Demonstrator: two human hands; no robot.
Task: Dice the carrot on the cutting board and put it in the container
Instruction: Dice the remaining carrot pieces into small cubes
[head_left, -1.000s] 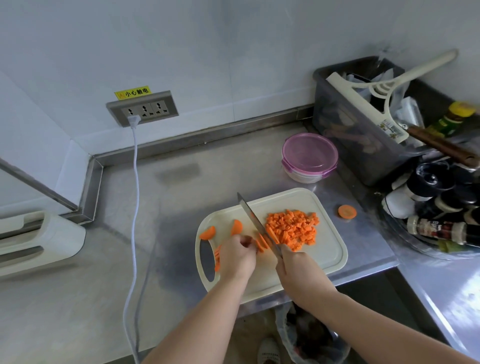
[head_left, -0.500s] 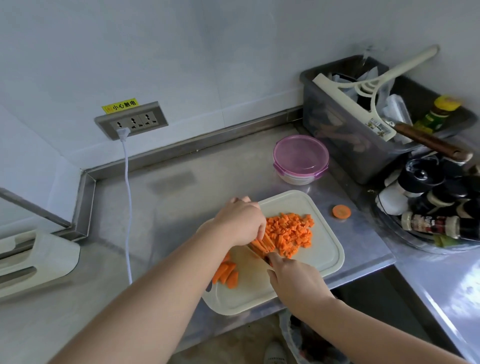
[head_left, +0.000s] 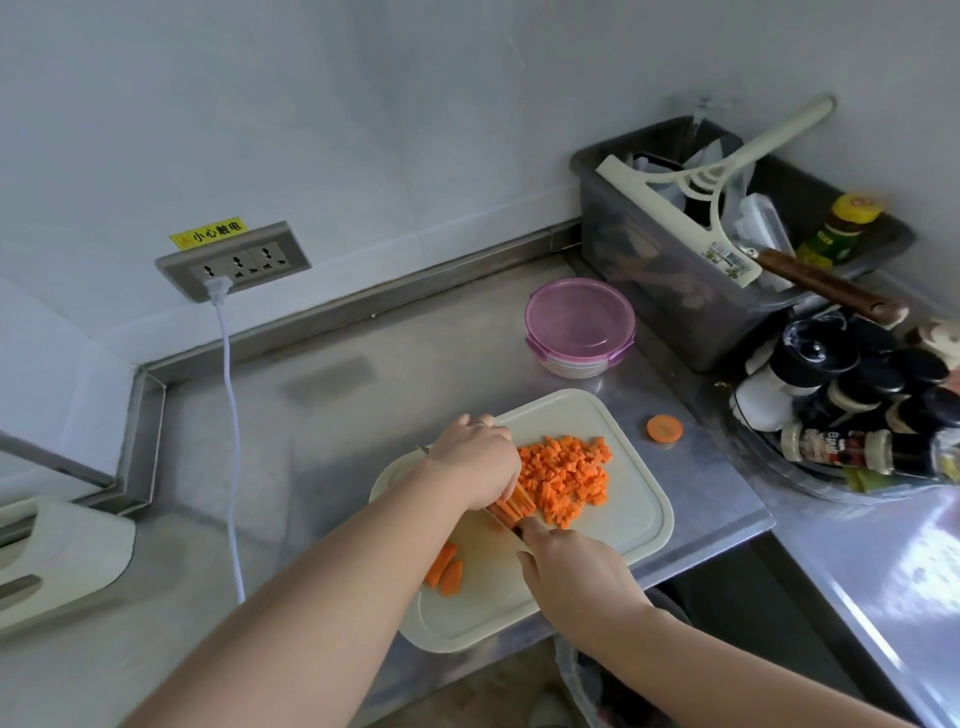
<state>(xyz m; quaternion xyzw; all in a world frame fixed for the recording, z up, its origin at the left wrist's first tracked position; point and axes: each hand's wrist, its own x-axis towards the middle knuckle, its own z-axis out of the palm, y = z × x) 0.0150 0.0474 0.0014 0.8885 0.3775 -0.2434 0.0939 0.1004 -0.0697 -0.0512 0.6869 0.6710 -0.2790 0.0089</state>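
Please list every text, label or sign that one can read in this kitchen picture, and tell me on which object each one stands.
"小心触电": yellow sticker on the wall, above the grey three-socket panel.
Dark label on the spice bottle lying on its side: white characters, too blurred to read.
Green label of the yellow-capped bottle: too blurred.
Printed sticker on the cream plastic squeegee: too small.
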